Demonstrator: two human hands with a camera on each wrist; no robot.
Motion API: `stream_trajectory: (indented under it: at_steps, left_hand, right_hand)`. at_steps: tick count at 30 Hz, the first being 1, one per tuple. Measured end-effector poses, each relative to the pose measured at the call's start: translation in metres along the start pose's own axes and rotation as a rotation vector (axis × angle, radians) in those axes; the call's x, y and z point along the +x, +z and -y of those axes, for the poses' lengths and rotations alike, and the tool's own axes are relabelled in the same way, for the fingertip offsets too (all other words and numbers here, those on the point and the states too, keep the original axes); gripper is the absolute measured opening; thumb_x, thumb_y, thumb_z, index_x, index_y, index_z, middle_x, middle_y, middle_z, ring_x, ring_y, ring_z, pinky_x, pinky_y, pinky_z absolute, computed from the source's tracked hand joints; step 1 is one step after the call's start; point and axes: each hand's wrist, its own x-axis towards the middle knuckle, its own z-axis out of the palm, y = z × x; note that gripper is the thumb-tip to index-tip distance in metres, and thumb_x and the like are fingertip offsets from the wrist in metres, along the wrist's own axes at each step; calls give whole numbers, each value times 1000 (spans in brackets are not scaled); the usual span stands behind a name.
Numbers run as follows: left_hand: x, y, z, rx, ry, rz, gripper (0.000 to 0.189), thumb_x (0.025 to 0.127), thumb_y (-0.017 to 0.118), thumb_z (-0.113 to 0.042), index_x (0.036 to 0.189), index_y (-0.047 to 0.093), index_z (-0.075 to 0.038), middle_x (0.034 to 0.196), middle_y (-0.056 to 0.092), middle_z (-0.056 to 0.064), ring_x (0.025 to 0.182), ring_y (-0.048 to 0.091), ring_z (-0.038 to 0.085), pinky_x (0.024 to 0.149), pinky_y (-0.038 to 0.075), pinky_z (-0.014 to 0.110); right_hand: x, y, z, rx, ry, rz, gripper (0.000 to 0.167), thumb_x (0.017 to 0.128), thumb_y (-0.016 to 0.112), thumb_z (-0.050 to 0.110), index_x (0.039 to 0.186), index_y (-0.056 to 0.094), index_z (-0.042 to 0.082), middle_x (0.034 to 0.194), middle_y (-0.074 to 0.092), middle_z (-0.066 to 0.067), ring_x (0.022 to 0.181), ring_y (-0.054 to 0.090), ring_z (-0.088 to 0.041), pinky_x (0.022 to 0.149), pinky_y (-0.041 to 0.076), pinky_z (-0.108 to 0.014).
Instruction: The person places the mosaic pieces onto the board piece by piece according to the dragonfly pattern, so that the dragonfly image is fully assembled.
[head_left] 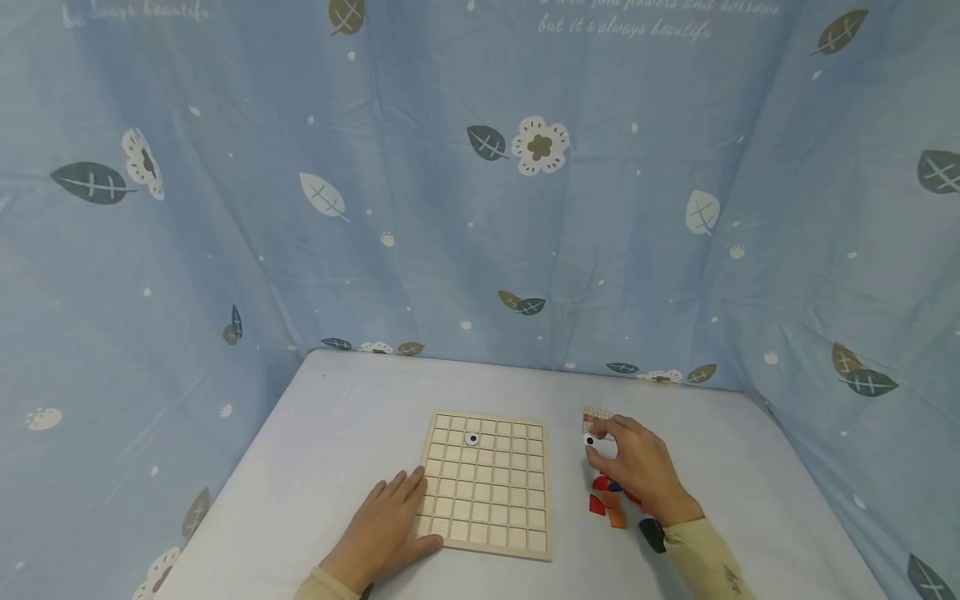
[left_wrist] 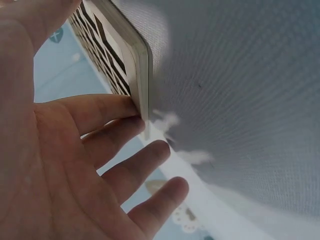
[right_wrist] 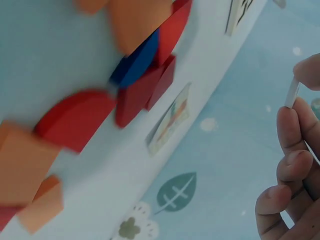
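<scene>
Right of the wooden grid board, the right hand pinches a white eye-print tile, its long axis unclear behind the fingertips, while the left hand, fingers extended, touches the board's left edge.

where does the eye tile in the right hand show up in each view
Head: eye tile low, right of centre, pinched by the right hand.
Left wrist: not in it.
Right wrist: near the right edge, edge-on, a thin white strip.
Shared landmark: the blue leaf-print curtain.
</scene>
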Motion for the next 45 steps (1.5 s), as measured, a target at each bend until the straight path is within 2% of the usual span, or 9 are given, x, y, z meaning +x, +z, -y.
stream_trajectory:
  at_steps: [5,10,17,24,31,35,41,45]
  left_hand:
    - [0,0,-1,4,-3,4,91,88,66,-64,144,51,6,155,44,20,138,45,44,109,39,60]
    - [-1,0,-2,0,-10,20,92,87,67,-64,144,51,6,155,43,20,138,45,44,109,39,60]
    - [-2,-5,-3,-22,2,22,91,87,68,-63,144,51,7,154,44,22,137,45,45,109,39,61]
    - [-2,-3,-2,-21,-5,30,91,88,66,-65,144,51,6,155,43,20,138,44,44,110,38,60]
    - [0,-4,-2,-20,-11,27,92,87,67,-64,144,51,6,155,43,21,139,42,46,111,36,62]
    - [1,-4,-1,-12,-12,25,91,87,68,-63,144,51,6,154,44,21,138,43,46,110,37,62]
    - [0,-4,-1,-15,-2,19,91,86,69,-63,143,52,7,154,44,21,138,43,46,110,38,61]
    - [1,-3,-3,-15,-10,21,91,87,68,-63,143,52,6,154,44,20,138,43,46,111,37,61]
  right_hand:
    - [7,10,11,28,-40,-2,24,76,87,25,96,75,18,92,68,6,81,67,-15,63,58,-35]
    - [15,19,30,83,-42,45,23,81,86,25,100,76,19,97,69,6,88,69,-17,69,59,-36]
    - [32,38,55,160,-84,74,23,84,85,26,104,77,18,96,69,7,87,69,-18,70,58,-36]
    - [49,52,83,205,-68,126,23,86,83,31,106,77,20,97,68,10,94,69,-17,76,60,-34]
    - [62,68,96,242,-131,134,24,87,83,27,107,77,17,95,69,5,89,69,-18,73,59,-33]
    - [64,76,97,238,-118,202,24,87,82,28,108,76,16,96,69,5,88,68,-15,73,58,-31]
    - [69,82,102,262,-24,361,24,89,80,29,108,77,15,98,70,4,89,67,-13,77,58,-33]
    - [72,85,105,244,-13,403,24,89,80,29,108,77,15,97,70,4,88,67,-12,76,58,-33]
